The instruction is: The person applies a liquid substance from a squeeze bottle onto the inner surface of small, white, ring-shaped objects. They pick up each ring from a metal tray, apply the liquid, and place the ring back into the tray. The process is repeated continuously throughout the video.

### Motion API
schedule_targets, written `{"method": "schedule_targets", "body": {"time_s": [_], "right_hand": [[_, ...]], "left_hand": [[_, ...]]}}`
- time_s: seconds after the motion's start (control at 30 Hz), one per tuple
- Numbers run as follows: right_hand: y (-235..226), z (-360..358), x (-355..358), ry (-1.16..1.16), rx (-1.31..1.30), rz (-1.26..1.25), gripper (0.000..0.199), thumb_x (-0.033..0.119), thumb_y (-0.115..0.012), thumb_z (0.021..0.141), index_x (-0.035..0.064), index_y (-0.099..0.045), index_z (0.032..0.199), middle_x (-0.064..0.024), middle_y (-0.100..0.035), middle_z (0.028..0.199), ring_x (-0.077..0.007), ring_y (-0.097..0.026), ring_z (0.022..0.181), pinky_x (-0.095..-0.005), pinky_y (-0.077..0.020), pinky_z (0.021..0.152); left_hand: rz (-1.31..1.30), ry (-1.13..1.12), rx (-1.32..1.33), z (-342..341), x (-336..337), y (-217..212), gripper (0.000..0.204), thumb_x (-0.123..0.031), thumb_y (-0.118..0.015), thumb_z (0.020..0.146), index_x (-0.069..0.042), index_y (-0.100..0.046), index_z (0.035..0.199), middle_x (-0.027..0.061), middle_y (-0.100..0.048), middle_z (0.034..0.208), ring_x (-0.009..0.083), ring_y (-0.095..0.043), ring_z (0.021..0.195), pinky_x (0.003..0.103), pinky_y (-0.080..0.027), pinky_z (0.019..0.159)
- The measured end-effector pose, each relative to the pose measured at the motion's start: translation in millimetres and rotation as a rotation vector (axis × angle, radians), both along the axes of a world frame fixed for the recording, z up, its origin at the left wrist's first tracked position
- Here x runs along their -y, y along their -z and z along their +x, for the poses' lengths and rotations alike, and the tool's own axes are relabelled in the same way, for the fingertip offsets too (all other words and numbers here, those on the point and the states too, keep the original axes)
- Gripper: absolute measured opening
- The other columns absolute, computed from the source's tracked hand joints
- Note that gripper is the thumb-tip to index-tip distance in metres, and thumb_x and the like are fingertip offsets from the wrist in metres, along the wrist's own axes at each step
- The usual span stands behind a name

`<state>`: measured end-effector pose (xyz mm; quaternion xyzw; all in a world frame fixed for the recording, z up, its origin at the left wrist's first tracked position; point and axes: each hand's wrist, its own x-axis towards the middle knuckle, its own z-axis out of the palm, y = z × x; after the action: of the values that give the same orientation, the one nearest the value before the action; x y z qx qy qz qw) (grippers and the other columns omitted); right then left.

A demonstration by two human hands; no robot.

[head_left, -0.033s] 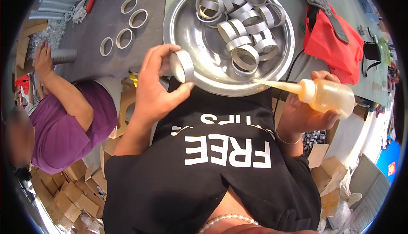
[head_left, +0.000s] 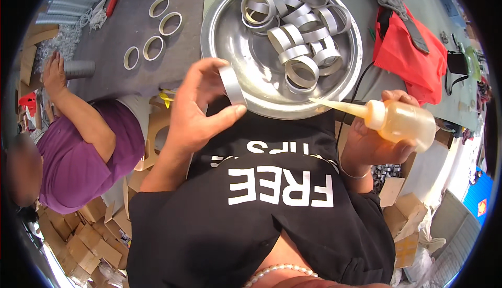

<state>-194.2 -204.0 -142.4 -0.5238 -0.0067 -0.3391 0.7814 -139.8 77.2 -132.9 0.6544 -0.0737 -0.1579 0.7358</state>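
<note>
My left hand grips a silver ring between thumb and fingers, at the near left rim of a round metal basin. The ring is tilted, its outer band turned to the right. In my right hand lies a squeeze bottle of amber-tinted liquid, on its side, with a long tapered nozzle pointing left. The nozzle tip is over the basin's near rim; whether it touches cannot be told. Several silver rings are heaped in the basin's right half.
Several loose rings stand apart on the dark table at left. A red cloth bag lies right of the basin. Another person in purple is at left, one hand by a grey tube stack. Cardboard boxes fill the lower left.
The ring in my left hand has shifted slightly right and turned, showing more of its outer band and less of its opening. The bottle has tipped and moved a little.
</note>
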Motion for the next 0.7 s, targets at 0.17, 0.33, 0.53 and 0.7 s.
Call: {"method": "schedule_targets", "body": {"time_s": [0.17, 0.33, 0.53, 0.7], "right_hand": [[0, -1, 7, -0.153, 0.325, -0.449, 0.086, 0.047, -0.085, 0.071, -0.0036, -0.041, 0.125, -0.0268, -0.059, 0.109, -0.0289, -0.064, 0.095, -0.032, -0.0581, 0.073], [-13, -5, -8, -0.338, 0.311, -0.603, 0.083, 0.029, -0.092, 0.067, -0.0022, -0.041, 0.126, -0.0278, -0.059, 0.11, -0.0284, -0.065, 0.09, -0.031, -0.0573, 0.07], [-14, -1, -14, -0.284, 0.302, -0.733, 0.076, 0.023, -0.09, 0.07, 0.0003, -0.043, 0.125, -0.0267, -0.059, 0.114, -0.0273, -0.066, 0.086, -0.0304, -0.0574, 0.068], [-31, -12, -1, -0.366, 0.079, -0.768, 0.074, 0.019, -0.089, 0.071, 0.0004, -0.043, 0.126, -0.0255, -0.061, 0.115, -0.0251, -0.067, 0.088, -0.0301, -0.0574, 0.071]], "left_hand": [[-0.385, 0.24, -0.594, -14, 19, -4, 0.072, -0.043, -0.056, 0.094, 0.013, -0.037, 0.135, 0.024, -0.057, 0.119, 0.0376, -0.065, 0.108, 0.036, -0.062, 0.078], [-0.503, 0.342, -0.819, -17, 21, 6, 0.065, -0.044, -0.048, 0.099, 0.011, -0.04, 0.133, 0.0242, -0.059, 0.117, 0.0413, -0.064, 0.107, 0.04, -0.063, 0.077], [-0.379, 0.317, -0.691, -17, 24, -11, 0.07, -0.041, -0.064, 0.09, 0.008, -0.042, 0.135, 0.0201, -0.06, 0.117, 0.0299, -0.068, 0.098, 0.035, -0.06, 0.08], [-0.327, 0.225, -0.448, -21, 22, -15, 0.066, -0.009, -0.076, 0.078, -0.001, -0.045, 0.136, 0.0117, -0.058, 0.123, 0.0199, -0.061, 0.108, 0.032, -0.055, 0.09]]}}
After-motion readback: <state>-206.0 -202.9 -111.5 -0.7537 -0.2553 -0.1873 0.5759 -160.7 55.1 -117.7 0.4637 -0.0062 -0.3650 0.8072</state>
